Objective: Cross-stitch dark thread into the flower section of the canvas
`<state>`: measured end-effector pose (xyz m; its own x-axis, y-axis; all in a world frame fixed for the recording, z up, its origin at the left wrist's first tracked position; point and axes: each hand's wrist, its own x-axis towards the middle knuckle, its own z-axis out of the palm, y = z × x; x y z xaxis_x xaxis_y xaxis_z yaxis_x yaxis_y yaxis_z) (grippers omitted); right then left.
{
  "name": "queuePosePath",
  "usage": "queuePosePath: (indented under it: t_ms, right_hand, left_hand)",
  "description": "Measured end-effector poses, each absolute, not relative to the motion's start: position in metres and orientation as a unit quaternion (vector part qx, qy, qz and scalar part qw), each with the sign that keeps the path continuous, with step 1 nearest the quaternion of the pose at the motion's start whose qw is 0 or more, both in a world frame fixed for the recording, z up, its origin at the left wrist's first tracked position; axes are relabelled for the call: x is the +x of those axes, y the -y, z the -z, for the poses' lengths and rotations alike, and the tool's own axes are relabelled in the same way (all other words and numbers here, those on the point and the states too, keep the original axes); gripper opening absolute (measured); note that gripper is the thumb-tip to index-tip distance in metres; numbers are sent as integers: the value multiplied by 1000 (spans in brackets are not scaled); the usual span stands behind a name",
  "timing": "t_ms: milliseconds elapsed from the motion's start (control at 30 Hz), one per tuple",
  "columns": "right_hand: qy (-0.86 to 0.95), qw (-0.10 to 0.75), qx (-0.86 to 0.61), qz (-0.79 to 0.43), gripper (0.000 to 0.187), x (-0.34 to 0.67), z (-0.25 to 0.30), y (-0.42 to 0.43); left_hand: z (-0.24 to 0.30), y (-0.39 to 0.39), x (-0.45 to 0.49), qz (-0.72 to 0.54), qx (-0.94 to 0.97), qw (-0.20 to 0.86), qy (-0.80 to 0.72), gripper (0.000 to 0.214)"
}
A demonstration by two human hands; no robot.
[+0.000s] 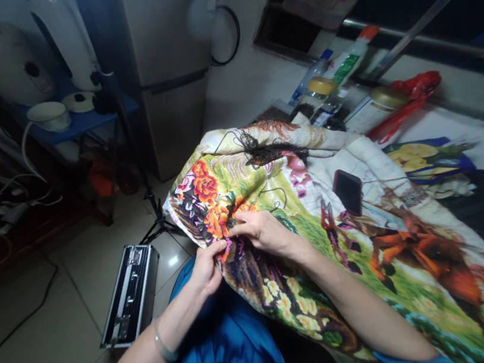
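A large cross-stitch cloth [264,184] with flowers, green ground and a brown horse spreads over my lap and the table. My left hand [207,265] grips its near left edge, thumb on top and fingers hidden underneath. Just to the right, my right hand [262,231] is over the orange flowers with its fingers pinched together. Whatever is between those fingertips is too small to make out. A dark loop of thread lies on the cloth beyond that hand. Further up is a tangle of black thread [265,151]. Red thread snips [327,216] and a dark phone [348,192] rest on the cloth at right.
Bottles and jars [321,86] stand along the wall behind the cloth, beside a red plastic bag [418,87]. On the floor at left are a silver-edged black case [132,296] and a tripod [156,220]. A blue table [81,123] holds a white pot [49,116].
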<state>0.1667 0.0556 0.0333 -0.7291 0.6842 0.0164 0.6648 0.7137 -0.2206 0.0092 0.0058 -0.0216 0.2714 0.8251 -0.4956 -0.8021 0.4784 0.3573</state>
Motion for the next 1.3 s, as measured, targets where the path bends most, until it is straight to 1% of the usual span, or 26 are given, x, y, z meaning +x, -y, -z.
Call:
queuePosePath:
  t_ms: [367,600,733,900,1033,1100,1167,1200,1233,1300]
  right_hand:
    - [920,80,-361,-131,39,167,-30,-57]
    - [919,85,-363,-131,31,165,-28,-57]
    - [919,68,-366,-129,23,161,-31,-57]
    - [916,42,-378,-126,20,151,-40,-46]
    - [922,-7,-383,-53,17,138,-49,-30]
    - [917,-14,-399,-11,15,131,-47,-25]
    - [914,15,-406,2,17,126,-44,-21]
    - [915,47,-401,-9,19,125,-42,-20]
    - [916,93,-390,-37,20,125,-43,-18]
    - [895,211,-366,-146,21,128,-49,-11]
  left_hand:
    - [22,-6,9,-504,17,801,-321,37]
    - [25,-7,9,-503,19,804,-317,36]
    - [23,-7,10,-510,23,801,-313,31]
    - [23,-6,10,-516,26,797,-312,25]
    - [25,-4,8,-517,22,796,-314,22]
    - [25,-3,6,-521,12,794,-313,19]
    - [24,-2,4,-524,4,792,-312,18]
    - [23,-2,4,-526,4,790,-314,19]
    - [22,-2,4,-528,5,788,-316,19]
    - [20,-2,5,-529,11,786,-321,20]
